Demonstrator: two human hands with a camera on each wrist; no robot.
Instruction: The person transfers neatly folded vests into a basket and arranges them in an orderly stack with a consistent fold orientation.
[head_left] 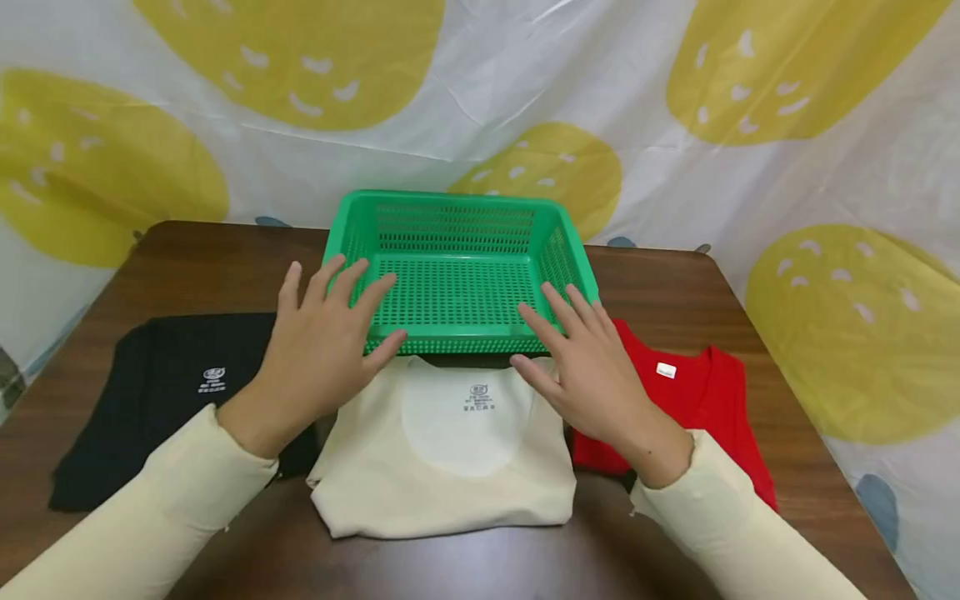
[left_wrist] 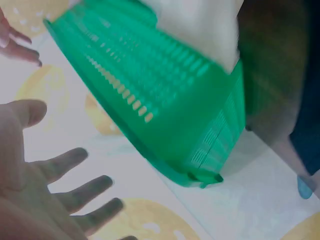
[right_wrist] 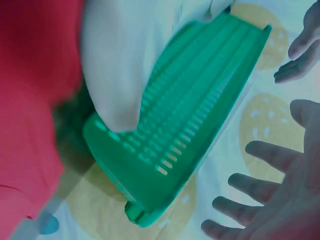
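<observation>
"Cream round-neck shirt [head_left: 442,496], folded: where?"

"Just near-side of the green plastic basket [head_left: 450,331]; left hand [head_left: 321,346] and right hand [head_left: 592,375] hover, fingers spread, holding nothing."

"Which step?"

"Probably pre-grasp; gripping calls for lowering, then curling."

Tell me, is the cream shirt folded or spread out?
Folded. The head view shows the cream shirt as a compact bundle on the table, neckline toward the green basket, no sleeves stretched out at its sides.

We log a brown table [head_left: 660,283]: green basket [head_left: 465,331] midway along the far edge, black garment [head_left: 172,392] by the left edge, red garment [head_left: 697,404] by the right, cream garment [head_left: 450,500] between those two.
</observation>
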